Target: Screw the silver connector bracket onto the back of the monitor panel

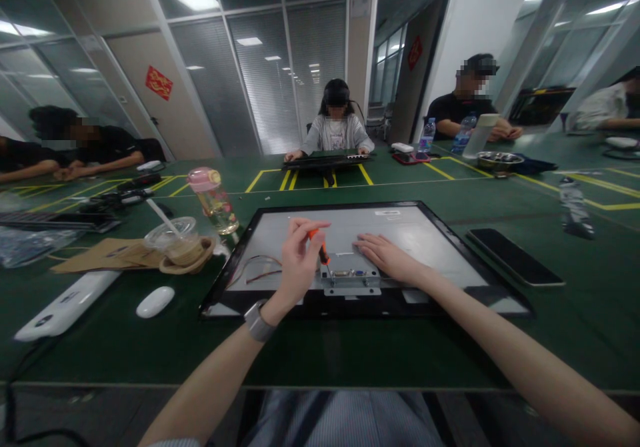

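Note:
A flat display panel (425, 233) with a black frame lies back side up on the green table in front of me. Near its front edge sits a metal bracket (353, 291) with a row of connector ports. My left hand (299, 257), with a watch on the wrist, is closed around an orange and black screwdriver (323, 250). Its shaft points down at the left part of the bracket. My right hand (385, 255) lies flat with fingers stretched out, resting on the panel and the bracket's right side. Loose thin cables (257, 268) lie on the panel left of my left hand.
To the left are a white mouse (155, 301), a long white device (65, 307), a plastic cup (180, 240) in a cardboard holder and a pink-lidded bottle (213, 200). A black phone (515, 257) lies right of the panel. Several people sit across the table.

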A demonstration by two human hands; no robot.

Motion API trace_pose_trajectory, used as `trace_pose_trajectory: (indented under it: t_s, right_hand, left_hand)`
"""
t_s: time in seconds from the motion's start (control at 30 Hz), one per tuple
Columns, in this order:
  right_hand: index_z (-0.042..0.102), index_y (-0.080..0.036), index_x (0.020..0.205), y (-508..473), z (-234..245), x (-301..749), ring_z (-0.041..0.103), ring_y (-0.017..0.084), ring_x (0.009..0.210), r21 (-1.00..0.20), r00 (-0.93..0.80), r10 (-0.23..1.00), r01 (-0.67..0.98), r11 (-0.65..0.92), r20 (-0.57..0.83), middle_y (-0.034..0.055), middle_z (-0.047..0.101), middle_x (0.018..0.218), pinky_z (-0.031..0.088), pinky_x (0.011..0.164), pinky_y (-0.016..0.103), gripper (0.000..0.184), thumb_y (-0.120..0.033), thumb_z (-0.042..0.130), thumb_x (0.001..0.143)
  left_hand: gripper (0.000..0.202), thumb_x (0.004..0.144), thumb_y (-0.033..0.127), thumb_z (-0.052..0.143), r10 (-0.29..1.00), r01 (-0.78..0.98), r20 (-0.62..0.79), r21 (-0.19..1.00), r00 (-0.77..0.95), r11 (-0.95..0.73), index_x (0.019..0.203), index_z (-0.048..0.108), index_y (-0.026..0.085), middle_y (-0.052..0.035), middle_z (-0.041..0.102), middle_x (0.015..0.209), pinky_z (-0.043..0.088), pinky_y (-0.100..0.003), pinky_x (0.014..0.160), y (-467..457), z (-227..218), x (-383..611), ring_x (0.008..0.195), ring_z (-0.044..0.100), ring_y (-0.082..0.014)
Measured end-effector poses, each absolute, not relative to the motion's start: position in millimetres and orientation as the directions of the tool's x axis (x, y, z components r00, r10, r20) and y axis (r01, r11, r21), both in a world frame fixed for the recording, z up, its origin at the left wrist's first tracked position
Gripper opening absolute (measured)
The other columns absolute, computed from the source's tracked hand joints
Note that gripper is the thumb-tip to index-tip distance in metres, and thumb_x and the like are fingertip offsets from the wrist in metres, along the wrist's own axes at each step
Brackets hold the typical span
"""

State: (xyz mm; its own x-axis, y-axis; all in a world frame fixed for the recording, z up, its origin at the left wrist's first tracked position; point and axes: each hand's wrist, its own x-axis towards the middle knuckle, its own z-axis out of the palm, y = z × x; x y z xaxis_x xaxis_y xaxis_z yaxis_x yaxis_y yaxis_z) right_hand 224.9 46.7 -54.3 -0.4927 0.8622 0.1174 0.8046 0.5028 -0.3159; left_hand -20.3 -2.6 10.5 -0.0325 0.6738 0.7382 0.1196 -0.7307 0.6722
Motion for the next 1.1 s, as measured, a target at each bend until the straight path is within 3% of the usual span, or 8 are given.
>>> trace_pose_trajectory:
  t_s: [0.17,0.3,0.4,0.63,0.87,1.1]
  right_hand:
    - [0.058,-0.018,0.144,48.0,-55.1,225.2,0.042,0.032,0.148,-0.322,-0.489,0.862,0.802,0.504,0.131,0.0154,0.05,0.156,0.028,0.122,0.057,0.059,-0.046,0.022,0.107]
    - [0.057,-0.018,0.145,48.0,-54.8,226.1,0.042,0.031,0.148,-0.306,-0.504,0.854,0.799,0.518,0.128,0.0154,0.05,0.157,0.028,0.122,0.056,0.058,-0.045,0.022,0.107]
    - [0.057,-0.018,0.145,47.0,-53.5,226.1,0.042,0.03,0.148,-0.302,-0.502,0.856,0.803,0.514,0.121,0.0145,0.05,0.157,0.028,0.122,0.055,0.058,-0.045,0.022,0.107]
    - [0.057,-0.018,0.145,46.2,-52.3,224.9,0.041,0.031,0.148,-0.318,-0.489,0.864,0.806,0.499,0.115,0.0153,0.049,0.157,0.026,0.123,0.056,0.059,-0.046,0.021,0.107]
    - [0.056,-0.017,0.146,46.1,-52.0,224.8,0.04,0.031,0.149,-0.315,-0.497,0.861,0.805,0.503,0.105,0.0151,0.048,0.158,0.026,0.123,0.055,0.059,-0.045,0.022,0.107]
    - [0.056,-0.018,0.146,45.3,-50.0,224.6,0.04,0.03,0.149,-0.319,-0.492,0.865,0.808,0.496,0.099,0.0146,0.048,0.158,0.026,0.123,0.055,0.06,-0.047,0.02,0.107]
  left_hand:
    - [0.032,0.105,0.036,0.043,0.705,0.034,0.709,0.704,0.018,-0.709,0.111,0.07,0.019,-0.0053,0.067,0.091,0.053,-0.03,0.081,-1.6,8.5,-20.7,0.085,0.064,-0.0158]
    - [0.022,0.097,0.036,0.06,0.681,0.093,0.732,0.68,-0.029,-0.727,0.095,0.074,0.02,-0.006,0.064,0.096,0.051,-0.029,0.08,-0.6,9.3,-21.0,0.09,0.061,-0.0168]
    - [0.018,0.092,0.035,0.068,0.649,0.174,0.753,0.657,-0.106,-0.734,0.085,0.077,0.021,-0.0034,0.055,0.087,0.05,-0.028,0.076,-2.5,10.9,-21.0,0.084,0.057,-0.0157]
    - [0.03,0.104,0.034,0.047,0.661,0.143,0.749,0.66,-0.042,-0.738,0.099,0.073,0.02,-0.0051,0.065,0.091,0.051,-0.029,0.077,-3.9,10.2,-20.7,0.085,0.062,-0.0157]
    - [0.014,0.09,0.034,0.07,0.641,0.179,0.756,0.654,-0.133,-0.735,0.089,0.076,0.021,-0.0039,0.057,0.093,0.052,-0.028,0.073,2.2,6.9,-21.0,0.082,0.06,-0.0148]
    - [0.026,0.102,0.032,0.051,0.642,0.215,0.761,0.645,-0.094,-0.733,0.104,0.074,0.021,-0.0051,0.066,0.093,0.053,-0.03,0.079,0.1,8.7,-22.7,0.088,0.062,-0.0163]
